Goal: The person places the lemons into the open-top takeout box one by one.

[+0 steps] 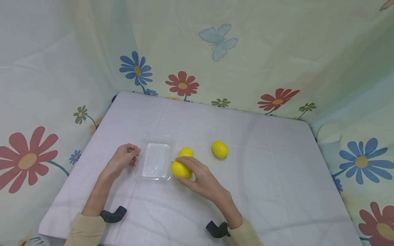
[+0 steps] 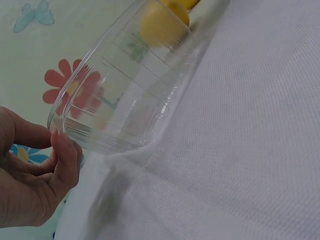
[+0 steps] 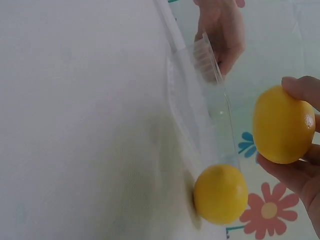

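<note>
A clear plastic container (image 1: 155,159) sits on the white-covered table, with nothing in it. At its left side, my left hand (image 1: 124,157) pinches the rim between thumb and fingertips, plainest in the left wrist view. My right hand (image 1: 201,177) grips a yellow lemon (image 1: 181,169) just right of the container; the right wrist view has this lemon (image 3: 281,125) raised off the cloth between thumb and fingers. Behind it a second lemon (image 1: 186,151) rests on the table near the container, partly covered by the held one in the head view. A third lemon (image 1: 220,149) lies farther right.
White cloth (image 1: 277,177) covers the table. Curtains printed with flowers and a butterfly (image 1: 219,41) surround its back and sides. A black curved device (image 1: 114,215) is worn at the left wrist, another black device (image 1: 217,230) at the right.
</note>
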Motion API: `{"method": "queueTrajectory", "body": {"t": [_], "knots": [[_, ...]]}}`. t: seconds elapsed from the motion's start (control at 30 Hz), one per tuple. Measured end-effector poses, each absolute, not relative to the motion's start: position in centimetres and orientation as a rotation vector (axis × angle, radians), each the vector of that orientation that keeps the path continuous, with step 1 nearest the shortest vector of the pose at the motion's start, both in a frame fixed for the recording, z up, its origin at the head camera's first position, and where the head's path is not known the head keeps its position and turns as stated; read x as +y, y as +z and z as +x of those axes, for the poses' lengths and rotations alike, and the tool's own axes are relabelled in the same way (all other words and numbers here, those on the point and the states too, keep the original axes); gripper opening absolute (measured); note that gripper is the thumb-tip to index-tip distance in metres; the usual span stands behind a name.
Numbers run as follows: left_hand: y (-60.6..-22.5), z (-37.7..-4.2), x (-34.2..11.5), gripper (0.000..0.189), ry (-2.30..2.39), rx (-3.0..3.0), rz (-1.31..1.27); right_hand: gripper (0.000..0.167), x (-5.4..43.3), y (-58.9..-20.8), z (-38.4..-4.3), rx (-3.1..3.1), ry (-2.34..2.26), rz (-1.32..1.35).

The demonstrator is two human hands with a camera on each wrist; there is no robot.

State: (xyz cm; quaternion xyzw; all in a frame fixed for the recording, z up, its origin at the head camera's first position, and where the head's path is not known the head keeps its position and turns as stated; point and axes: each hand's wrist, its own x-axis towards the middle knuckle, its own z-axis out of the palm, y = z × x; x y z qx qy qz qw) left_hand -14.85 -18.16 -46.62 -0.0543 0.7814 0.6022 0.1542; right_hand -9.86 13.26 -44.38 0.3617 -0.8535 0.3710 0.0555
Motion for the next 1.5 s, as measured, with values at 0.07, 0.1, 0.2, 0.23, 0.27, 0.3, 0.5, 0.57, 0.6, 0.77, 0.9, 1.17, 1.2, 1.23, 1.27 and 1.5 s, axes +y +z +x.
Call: {"method": "queueTrajectory", "body": {"t": [0.07, 0.1, 0.2, 0.23, 0.27, 0.3, 0.5, 0.57, 0.6, 0.77, 0.9, 1.17, 1.2, 1.23, 1.27, 1.5], "knots": [[-46.7, -14.9, -18.2, 0.038, 1.726, 2.239, -0.159, 0.056, 12.2, -44.4, -10.2, -2.579, 1.129, 1.126], [-46.7, -14.9, -18.2, 0.038, 1.723, 2.240, -0.163, 0.056, 11.6, -44.5, -10.4, -2.579, 1.125, 1.136], [-46.9, -14.9, -18.1, 0.037, 1.709, 2.251, -0.181, 0.054, 9.9, -44.5, -10.8, -2.602, 1.117, 1.164], [-46.9, -14.9, -18.1, 0.037, 1.702, 2.256, -0.187, 0.054, 9.3, -44.4, -11.0, -2.613, 1.109, 1.174], [-46.9, -14.9, -18.2, 0.036, 1.695, 2.261, -0.194, 0.053, 8.7, -44.4, -11.1, -2.624, 1.099, 1.181], [-46.9, -14.9, -18.2, 0.036, 1.689, 2.264, -0.199, 0.053, 8.1, -44.4, -11.2, -2.632, 1.085, 1.187], [-46.8, -14.9, -18.1, 0.038, 1.716, 2.247, -0.170, 0.052, 5.2, -44.7, -11.7, -2.656, 0.968, 1.158], [-46.9, -14.9, -18.1, 0.038, 1.732, 2.240, -0.166, 0.052, 4.4, -45.0, -11.9, -2.698, 0.942, 1.130], [-46.9, -14.9, -18.1, 0.037, 1.735, 2.237, -0.168, 0.052, 4.1, -45.1, -12.0, -2.727, 0.936, 1.116], [-47.0, -14.9, -18.1, 0.037, 1.753, 2.226, -0.155, 0.051, 2.9, -45.6, -12.2, -2.864, 0.903, 1.047], [-47.2, -14.9, -18.2, 0.037, 1.764, 2.227, -0.151, 0.050, 2.4, -46.0, -12.2, -2.920, 0.844, 1.024], [-47.2, -14.9, -18.0, 0.036, 1.758, 2.244, -0.154, 0.048, 2.2, -46.3, -12.3, -2.959, 0.792, 1.066], [-47.2, -14.9, -18.0, 0.037, 1.756, 2.249, -0.153, 0.047, 2.2, -46.3, -12.4, -2.956, 0.790, 1.073], [-47.2, -14.9, -18.0, 0.037, 1.758, 2.252, -0.152, 0.046, 2.2, -46.3, -12.4, -2.954, 0.785, 1.078], [-47.3, -14.9, -18.0, 0.037, 1.758, 2.254, -0.153, 0.045, 2.2, -46.3, -12.4, -2.953, 0.775, 1.084], [-47.2, -14.7, -18.1, 0.036, 1.757, 2.253, -0.163, 0.042, 2.5, -46.3, -12.3, -2.932, 0.688, 1.112]]}}
